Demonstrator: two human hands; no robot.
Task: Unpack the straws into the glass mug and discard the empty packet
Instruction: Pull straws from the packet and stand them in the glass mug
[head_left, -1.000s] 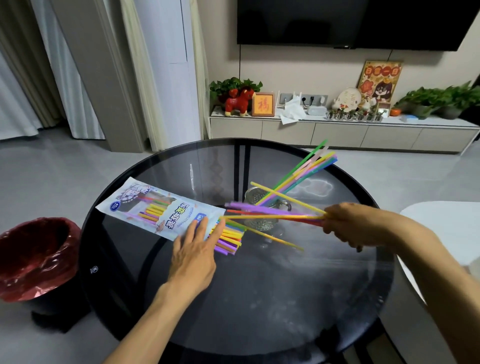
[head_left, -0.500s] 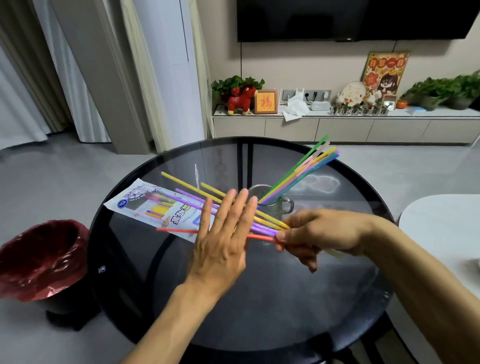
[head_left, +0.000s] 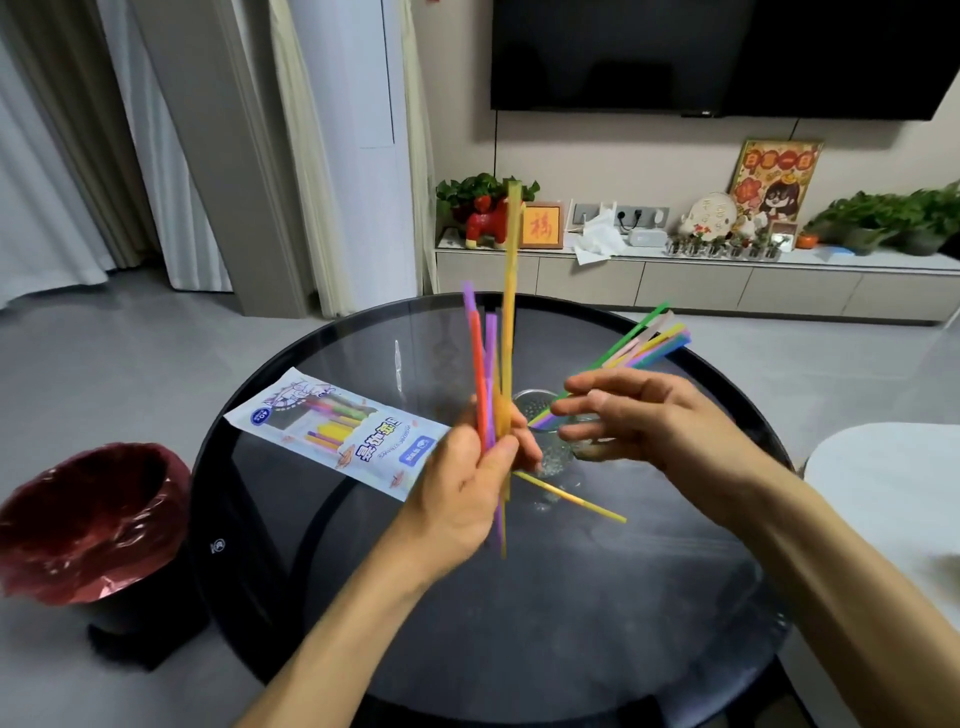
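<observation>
My left hand (head_left: 470, 478) grips a bunch of coloured straws (head_left: 493, 364) that stands nearly upright above the table; one yellow straw sticks out sideways below the hand. My right hand (head_left: 639, 415) hovers just right of the bunch with its fingers spread and relaxed, holding nothing. Behind both hands stands the glass mug (head_left: 550, 441), partly hidden, with several straws (head_left: 644, 343) leaning out to the upper right. The straw packet (head_left: 337, 431), white and blue with printed straws, lies flat on the table to the left.
The round dark glass table (head_left: 519, 623) bears everything. A bin with a red liner (head_left: 88, 525) stands on the floor at the left. A white table edge (head_left: 883, 467) shows at the right. A TV cabinet with plants and ornaments runs along the far wall.
The straws passed from my right hand to my left hand and swung from lying level to upright. My right hand let go and opened. The packet stayed in place.
</observation>
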